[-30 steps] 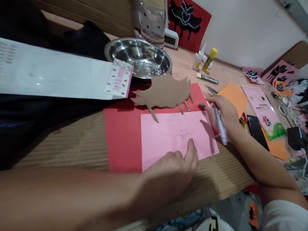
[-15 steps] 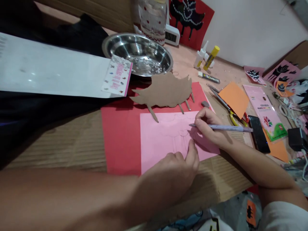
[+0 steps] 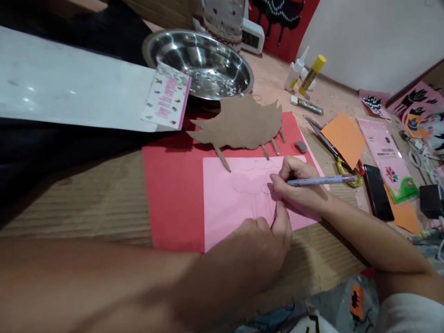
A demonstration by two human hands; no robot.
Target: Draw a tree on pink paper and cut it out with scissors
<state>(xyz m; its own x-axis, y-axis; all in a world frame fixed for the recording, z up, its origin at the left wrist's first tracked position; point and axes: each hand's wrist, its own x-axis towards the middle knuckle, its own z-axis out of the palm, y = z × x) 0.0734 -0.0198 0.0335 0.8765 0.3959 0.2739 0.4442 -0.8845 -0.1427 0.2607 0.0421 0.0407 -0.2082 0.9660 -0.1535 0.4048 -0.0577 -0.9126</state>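
A pink paper sheet (image 3: 236, 203) with faint pencil lines lies on a red sheet (image 3: 173, 185) over corrugated cardboard. My right hand (image 3: 298, 185) is closed round a pale mechanical pencil (image 3: 322, 180), its tip on the drawing near the sheet's middle. My left hand (image 3: 256, 245) presses on the pink sheet's near edge, fingers curled and thumb stretched forward, with nothing in it. A brown cardboard cut-out (image 3: 239, 125) with thin legs lies just beyond the pink sheet. A small grey eraser (image 3: 300, 146) sits on the red sheet's right edge.
A steel bowl (image 3: 197, 62) holding small beads stands at the back, a white board (image 3: 72, 99) to its left. Scissors (image 3: 333, 152), orange paper (image 3: 343, 138), a phone (image 3: 376, 196), glue bottles (image 3: 305, 74) and a pink packet (image 3: 388, 159) lie at the right.
My right hand came in from beside the eraser, turned the pencil and set its tip on the pink sheet, then slid left toward the drawing. My left hand stayed put.
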